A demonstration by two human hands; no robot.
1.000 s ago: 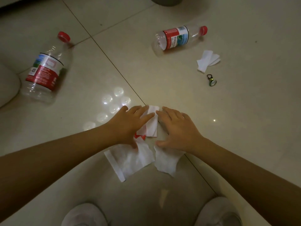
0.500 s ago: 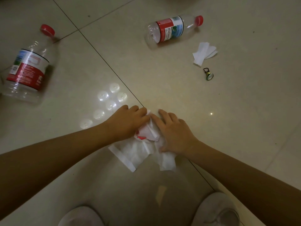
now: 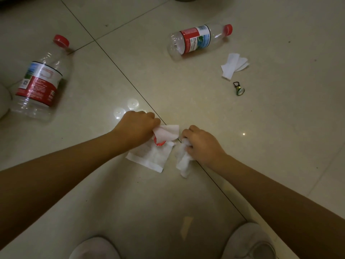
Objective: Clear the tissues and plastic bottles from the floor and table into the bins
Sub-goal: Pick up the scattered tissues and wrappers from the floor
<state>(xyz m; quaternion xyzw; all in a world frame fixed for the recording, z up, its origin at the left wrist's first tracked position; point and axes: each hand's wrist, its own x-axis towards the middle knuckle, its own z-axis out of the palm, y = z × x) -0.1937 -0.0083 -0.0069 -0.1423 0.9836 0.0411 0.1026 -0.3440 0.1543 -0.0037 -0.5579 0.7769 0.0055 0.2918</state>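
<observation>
The person is crouching over a tiled floor [image 3: 242,165], and both hands are working low near a dark joint line between the tiles. The left hand [image 3: 137,128] is curling its fingers around a white tissue [image 3: 168,132] and is pinching it together with a small red scrap [image 3: 158,143]. Under this hand a flat tissue sheet [image 3: 151,156] is lying on the floor, and its upper edge is reaching up to the held tissue. The right hand [image 3: 202,143] is also curling its fingers, and it is gripping a crumpled tissue [image 3: 183,161] that is hanging down from the fist to the floor. The two hands are near each other but they are not touching.

A large plastic bottle [image 3: 39,85] with a red cap is lying on its side at the far left. A smaller plastic bottle [image 3: 197,41], also with a red cap and a red label, is lying on its side farther away, at the upper right. Just beside it, some folded white paper pieces [image 3: 234,65] are lying on the floor, and near them a small green metal object [image 3: 239,89] with a black loop is resting. Two light shoes [image 3: 248,242] are showing at the bottom edge.
</observation>
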